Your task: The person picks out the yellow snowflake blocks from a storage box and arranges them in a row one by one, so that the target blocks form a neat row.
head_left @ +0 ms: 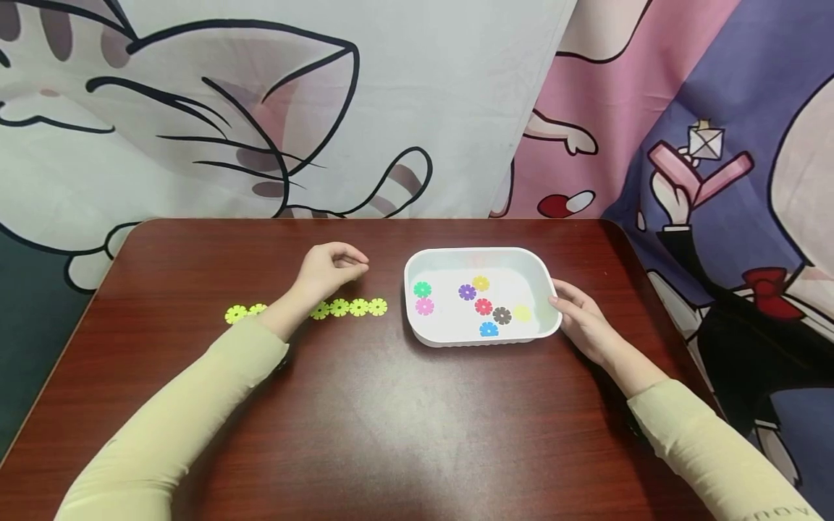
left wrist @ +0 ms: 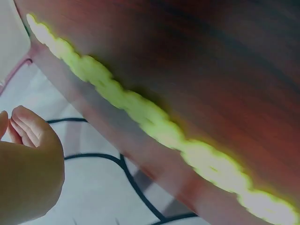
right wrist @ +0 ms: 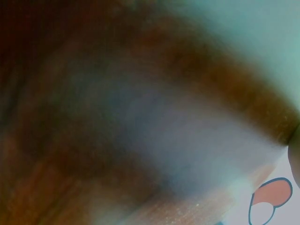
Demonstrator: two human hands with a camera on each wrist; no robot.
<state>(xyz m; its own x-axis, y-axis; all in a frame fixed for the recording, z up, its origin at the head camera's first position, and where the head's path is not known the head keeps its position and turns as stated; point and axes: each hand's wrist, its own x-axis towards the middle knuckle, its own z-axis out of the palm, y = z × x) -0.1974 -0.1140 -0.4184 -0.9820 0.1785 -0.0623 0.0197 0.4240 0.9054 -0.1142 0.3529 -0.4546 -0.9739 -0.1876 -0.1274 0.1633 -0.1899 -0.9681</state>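
Near the tray's right end, my right hand grips the rim of a white plastic tray, thumb over the edge and fingers outside. Several flower-shaped plastic discs lie in it, among them a green disc, a red disc and a blue disc. My left hand hovers left of the tray with loosely bent fingers and nothing visible between them. Below it runs a row of yellow-green flower discs, partly hidden by my left wrist. The left wrist view shows this row blurred and overexposed.
The dark brown wooden table reaches back to a cartoon-printed cloth. More patterned cloth hangs along the right side. The right wrist view is mostly dark and blurred.
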